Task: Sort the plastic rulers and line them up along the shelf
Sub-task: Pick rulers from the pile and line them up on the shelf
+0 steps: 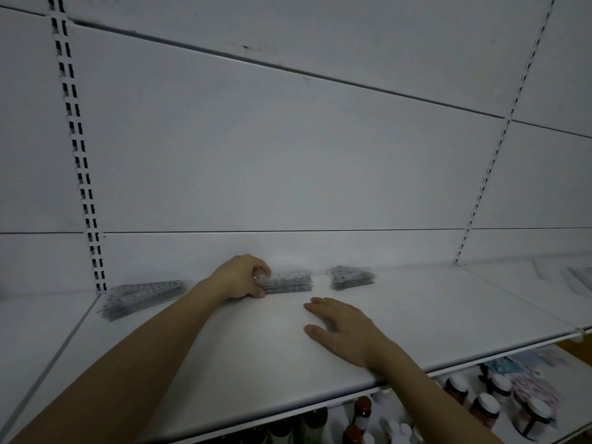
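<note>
Your left hand (241, 277) has its grip closed around the left end of the middle stack (286, 281) of rulers, thumb low at the front edge and fingers curled over the top, which looks like a hold meant to square the stack up or slide it along the back wall (288, 174) rather than lift it. Your right hand (344, 328) lies flat on the shelf (256, 354) with its grip wide and holding nothing, fingers spread and pointing toward the stack but well short of it; it seems to be bracing you near the front edge while the left does the work. The rulers sit in three stacks along the rear of the shelf: a long stack (144, 298) at the left by the slotted upright (77, 149), lying at a slant with its layers fanned out; the middle stack, fairly parallel to the wall; and a short stack (352, 277) to the right, a little skewed. They look clear or pale grey, wrapped in shiny film, with dark markings along the edges, though the light is too dim to read anything. Gaps separate all three stacks, so none touches another. More pale strips (573, 278) lie on the next shelf section at the far right, too blurred to say what they are. Judging by the slanted left stack and the skewed right one, lining up is only partly done. Bottles and jars (483, 405) stand on the shelf below.
</note>
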Available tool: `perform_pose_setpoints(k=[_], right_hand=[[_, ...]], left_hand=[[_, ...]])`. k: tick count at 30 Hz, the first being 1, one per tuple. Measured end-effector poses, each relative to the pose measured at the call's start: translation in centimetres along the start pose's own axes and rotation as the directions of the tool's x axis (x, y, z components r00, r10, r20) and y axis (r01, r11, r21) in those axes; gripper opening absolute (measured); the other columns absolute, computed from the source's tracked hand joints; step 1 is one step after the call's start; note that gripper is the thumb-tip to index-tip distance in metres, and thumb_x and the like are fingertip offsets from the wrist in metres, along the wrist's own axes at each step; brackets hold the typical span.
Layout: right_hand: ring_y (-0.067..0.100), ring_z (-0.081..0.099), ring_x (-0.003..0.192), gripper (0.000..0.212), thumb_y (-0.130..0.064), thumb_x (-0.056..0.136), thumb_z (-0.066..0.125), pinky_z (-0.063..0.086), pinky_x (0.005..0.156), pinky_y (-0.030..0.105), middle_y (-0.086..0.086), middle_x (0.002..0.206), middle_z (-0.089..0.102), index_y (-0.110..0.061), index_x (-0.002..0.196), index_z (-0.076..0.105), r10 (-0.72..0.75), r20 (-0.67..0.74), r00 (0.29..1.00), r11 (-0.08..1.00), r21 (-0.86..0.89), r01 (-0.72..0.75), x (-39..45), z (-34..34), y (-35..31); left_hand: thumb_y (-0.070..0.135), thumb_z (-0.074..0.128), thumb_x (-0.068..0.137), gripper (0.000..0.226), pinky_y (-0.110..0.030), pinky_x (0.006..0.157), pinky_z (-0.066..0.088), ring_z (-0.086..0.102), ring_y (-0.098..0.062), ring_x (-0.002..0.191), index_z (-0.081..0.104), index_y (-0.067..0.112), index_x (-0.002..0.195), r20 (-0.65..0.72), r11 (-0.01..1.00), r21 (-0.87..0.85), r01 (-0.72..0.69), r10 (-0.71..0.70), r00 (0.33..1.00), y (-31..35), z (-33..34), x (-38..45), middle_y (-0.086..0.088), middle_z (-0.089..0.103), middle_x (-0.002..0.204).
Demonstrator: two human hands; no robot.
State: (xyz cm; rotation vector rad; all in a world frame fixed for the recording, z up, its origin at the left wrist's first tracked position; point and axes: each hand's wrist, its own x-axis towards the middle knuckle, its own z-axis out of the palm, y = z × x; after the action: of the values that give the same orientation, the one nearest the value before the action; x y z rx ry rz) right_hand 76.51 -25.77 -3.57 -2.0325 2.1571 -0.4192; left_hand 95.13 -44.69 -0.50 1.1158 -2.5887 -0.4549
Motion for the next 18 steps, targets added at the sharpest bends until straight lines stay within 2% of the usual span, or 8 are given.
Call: perform_pose_setpoints(k=[6, 9, 14, 18], right_hand=[[0.003, 0.017, 0.144, 0.058, -0.058, 0.096, 0.040, 0.010, 0.116, 0.025, -0.016, 0.157, 0.024, -0.037, 0.149, 0.031, 0.005, -0.003, 1.000, 1.000, -0.008, -0.005, 0.1, 0.0, -0.1], [0.003, 0.019, 0.144, 0.058, -0.059, 0.095, 0.041, 0.012, 0.117, 0.027, -0.017, 0.157, 0.025, -0.038, 0.148, 0.032, 0.010, -0.014, 1.000, 1.000, 0.008, -0.010, 0.1, 0.0, 0.0], [0.003, 0.020, 0.144, 0.057, -0.059, 0.095, 0.041, 0.013, 0.117, 0.027, -0.017, 0.156, 0.026, -0.038, 0.147, 0.034, 0.004, -0.023, 1.000, 1.000, 0.009, -0.004, 0.1, 0.1, 0.1], [0.004, 0.021, 0.144, 0.057, -0.059, 0.095, 0.041, 0.014, 0.118, 0.029, -0.016, 0.156, 0.027, -0.037, 0.147, 0.034, -0.003, -0.017, 1.000, 1.000, 0.016, 0.003, 0.2, -0.1, 0.1]], left_hand=[[0.037, 0.077, 0.077, 0.057, -0.028, 0.096, 0.044, 0.054, -0.015, 0.109, 0.056, 0.024, 0.128, 0.032, 1.000, -0.028, 0.011, -0.010, 0.999, 0.2, 0.1, 0.2, 0.001, 0.055, 0.128], [0.034, 0.077, 0.078, 0.058, -0.027, 0.098, 0.043, 0.054, -0.018, 0.114, 0.057, 0.018, 0.130, 0.055, 1.000, 0.000, 0.001, -0.001, 0.998, 0.6, -0.1, 0.6, -0.002, 0.055, 0.130], [0.026, 0.079, 0.076, 0.055, -0.025, 0.095, 0.042, 0.055, -0.018, 0.111, 0.060, 0.018, 0.127, 0.082, 1.000, 0.021, 0.011, -0.012, 0.997, 1.1, -0.5, 0.8, -0.002, 0.057, 0.127], [0.038, 0.077, 0.076, 0.073, -0.032, 0.102, 0.041, 0.050, -0.018, 0.120, 0.045, 0.024, 0.140, 0.034, 0.997, 0.050, 0.054, -0.056, 0.998, 2.0, -0.2, -0.1, 0.002, 0.051, 0.138]])
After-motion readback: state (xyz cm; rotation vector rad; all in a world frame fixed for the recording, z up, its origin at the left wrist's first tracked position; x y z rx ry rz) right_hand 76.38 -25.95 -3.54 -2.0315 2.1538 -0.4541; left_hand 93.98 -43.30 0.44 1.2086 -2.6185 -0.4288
